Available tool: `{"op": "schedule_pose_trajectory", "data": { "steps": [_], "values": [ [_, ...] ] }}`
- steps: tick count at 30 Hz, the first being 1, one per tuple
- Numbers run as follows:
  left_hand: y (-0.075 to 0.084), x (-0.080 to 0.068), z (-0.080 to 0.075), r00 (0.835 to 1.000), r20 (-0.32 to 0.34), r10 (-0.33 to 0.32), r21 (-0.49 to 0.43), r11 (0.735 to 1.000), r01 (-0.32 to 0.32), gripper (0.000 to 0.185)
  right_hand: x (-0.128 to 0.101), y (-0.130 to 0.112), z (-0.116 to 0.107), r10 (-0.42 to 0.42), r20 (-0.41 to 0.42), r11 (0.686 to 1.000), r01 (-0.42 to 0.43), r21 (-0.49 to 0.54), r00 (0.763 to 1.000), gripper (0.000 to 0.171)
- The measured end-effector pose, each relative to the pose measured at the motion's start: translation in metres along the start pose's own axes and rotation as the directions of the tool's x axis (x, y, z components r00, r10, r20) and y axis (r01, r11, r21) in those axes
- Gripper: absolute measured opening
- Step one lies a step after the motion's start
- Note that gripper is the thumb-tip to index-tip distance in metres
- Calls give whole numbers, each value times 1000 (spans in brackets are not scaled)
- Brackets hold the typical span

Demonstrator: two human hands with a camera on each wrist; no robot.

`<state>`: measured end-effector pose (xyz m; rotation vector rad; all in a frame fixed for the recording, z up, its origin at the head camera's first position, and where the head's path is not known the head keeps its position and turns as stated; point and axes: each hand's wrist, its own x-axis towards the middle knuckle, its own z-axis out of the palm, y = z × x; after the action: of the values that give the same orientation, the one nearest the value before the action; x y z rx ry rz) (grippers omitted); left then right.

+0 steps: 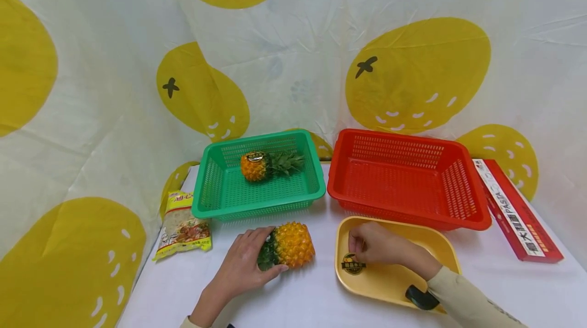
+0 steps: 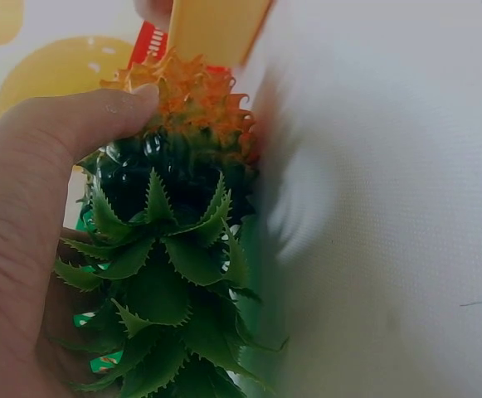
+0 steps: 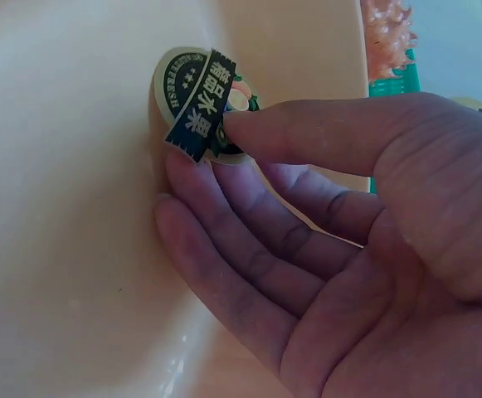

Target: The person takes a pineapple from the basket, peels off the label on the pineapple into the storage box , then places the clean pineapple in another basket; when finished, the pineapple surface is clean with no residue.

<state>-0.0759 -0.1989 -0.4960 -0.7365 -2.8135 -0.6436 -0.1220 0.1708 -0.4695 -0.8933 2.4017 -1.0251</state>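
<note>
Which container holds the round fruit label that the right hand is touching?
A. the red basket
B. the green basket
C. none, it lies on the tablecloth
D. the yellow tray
D: the right hand has its fingers on the label, which lies inside the yellow tray, in front of the red basket.

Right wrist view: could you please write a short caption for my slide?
Right hand pinching a round fruit label against the yellow tray.
</note>
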Motion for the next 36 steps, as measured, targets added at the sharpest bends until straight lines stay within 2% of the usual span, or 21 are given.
{"op": "schedule_pose_trajectory", "data": {
  "steps": [6, 8, 13, 17, 24, 36],
  "values": [
    [1, 0, -1, 1000, 6, -6, -1, 1000, 6, 89, 2, 5, 1, 17, -6, 999, -17, -52, 1000, 24],
    [1, 0, -1, 1000, 10, -8, -2, 1000, 8, 89, 3, 5, 1, 17, -15, 994, -19, -104, 1000, 25],
    [0, 0, -1, 1000, 8, -9, -1, 1000, 9, 89, 4, 1, 3, 37, -37, 962, -46, -270, 999, 30],
    [0, 0, 0, 1000, 8, -8, -7, 1000, 8, 89, 5, 1, 6, 50, -52, 941, -65, -331, 997, 31],
    [0, 1, 1, 1000, 1, -6, -10, 1000, 6, 88, 6, -1, 5, 82, -61, 937, -98, -337, 995, 30],
    [0, 1, -1, 1000, 19, -13, -2, 1000, 13, 89, 8, -14, -7, -13, -80, 958, -10, -288, 997, 25]
  ]
}}
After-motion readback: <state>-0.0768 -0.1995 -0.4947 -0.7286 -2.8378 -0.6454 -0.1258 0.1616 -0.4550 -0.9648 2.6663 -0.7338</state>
